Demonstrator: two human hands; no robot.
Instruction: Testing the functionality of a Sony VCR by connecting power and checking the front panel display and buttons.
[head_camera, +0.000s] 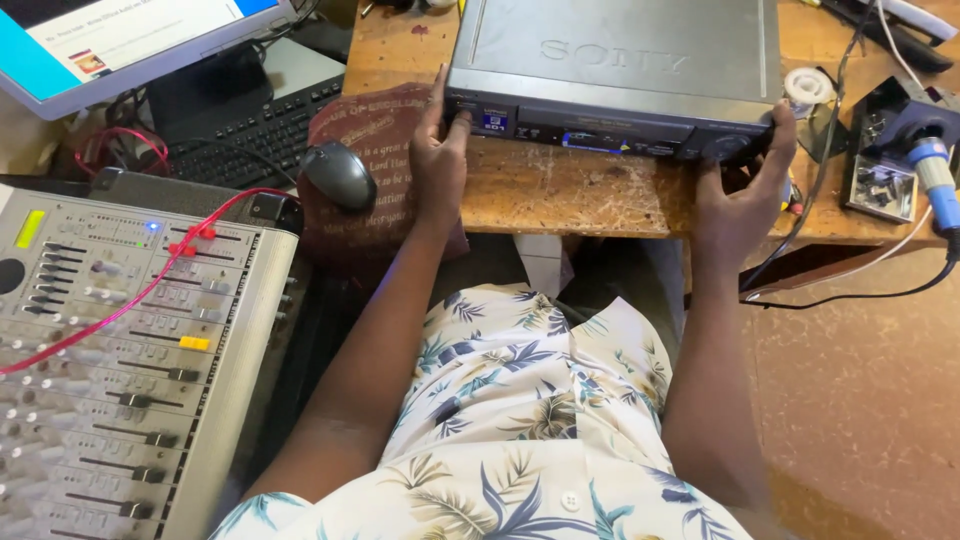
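Both hands clamp the grey player's front corners at the worktop edge.
Left hand (438, 150) and right hand (745, 190) grip the player (620, 75); trailing cables (830, 250) could snag.

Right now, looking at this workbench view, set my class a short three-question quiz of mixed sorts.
1. True or false: both hands grip the front corners of the grey video deck.
2. Which lies on the maroon mouse pad? A) soldering iron B) computer mouse C) tape roll
3. Fill in: the red cable runs across the audio ____.

Key
1. True: left hand and right hand hold its corners.
2. B
3. mixer
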